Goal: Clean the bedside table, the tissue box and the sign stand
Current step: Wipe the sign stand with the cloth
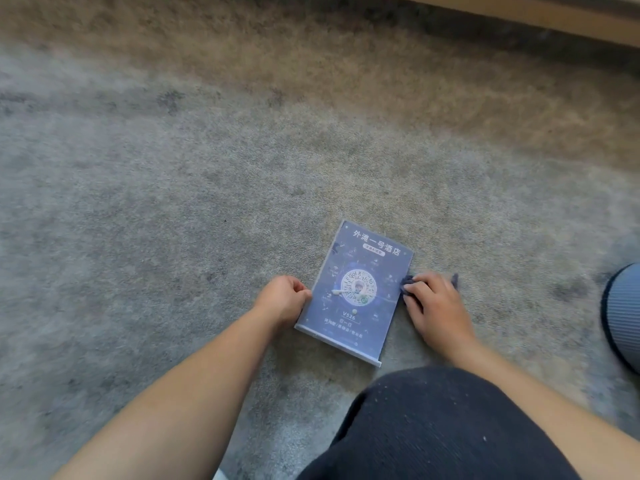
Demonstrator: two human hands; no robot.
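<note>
The sign stand (358, 289), a clear acrylic holder with a dark blue card showing white text and a round code, lies flat on the carpet. My left hand (282, 299) grips its left edge near the base. My right hand (433, 303) rests on the carpet just off the stand's right edge, pressing down on a small dark cloth (408, 281) that peeks out beside the fingers. The bedside table and the tissue box are out of view.
Grey-brown carpet (173, 202) fills the view. A wooden edge (554, 19) runs along the top right. A round ribbed grey object (623, 313) sits at the right edge. My knee in dark trousers (450, 427) is at the bottom.
</note>
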